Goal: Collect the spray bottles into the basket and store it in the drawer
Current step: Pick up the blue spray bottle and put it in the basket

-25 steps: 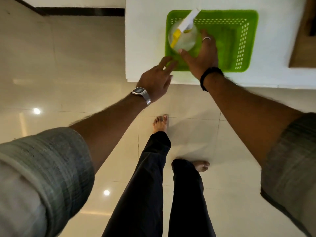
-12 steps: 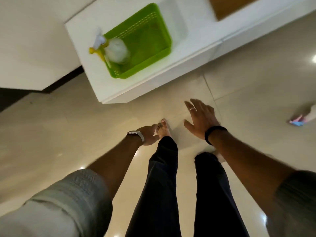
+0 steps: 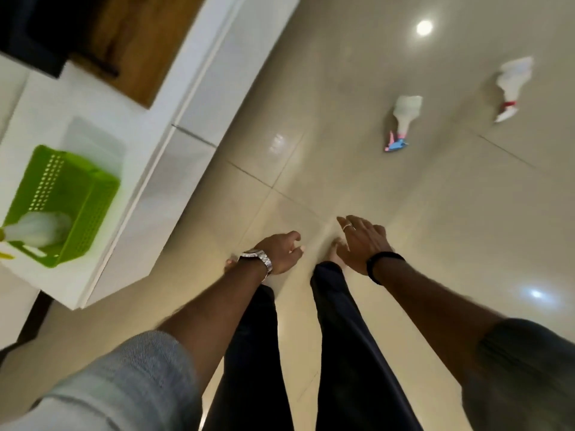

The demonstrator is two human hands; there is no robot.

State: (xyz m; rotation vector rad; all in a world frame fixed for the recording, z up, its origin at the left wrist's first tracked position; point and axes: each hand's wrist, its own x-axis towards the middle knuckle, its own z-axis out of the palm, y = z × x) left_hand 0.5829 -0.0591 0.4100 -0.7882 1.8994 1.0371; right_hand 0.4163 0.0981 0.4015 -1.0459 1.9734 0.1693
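A green perforated basket (image 3: 84, 194) stands on the low white cabinet (image 3: 133, 181) at the left, with a clear spray bottle with a yellow trigger (image 3: 37, 233) lying in its near end. Two more spray bottles lie on the tiled floor at the upper right: one with a blue trigger (image 3: 404, 118) and one with a red trigger (image 3: 511, 85). My left hand (image 3: 280, 251), with a watch on the wrist, hangs over the floor with fingers loosely curled and nothing in it. My right hand (image 3: 361, 241) is beside it, fingers spread and empty.
The white cabinet carries a wooden panel (image 3: 140, 48) and a dark object (image 3: 31, 29) at the top left. Its front faces run along the left of the glossy beige tiled floor (image 3: 342, 169). My legs in dark trousers and bare feet are below my hands.
My hands have left the basket and bottle and dropped over the floor. The view has swung right, so the basket now sits at the left edge and the two floor bottles have come into sight.
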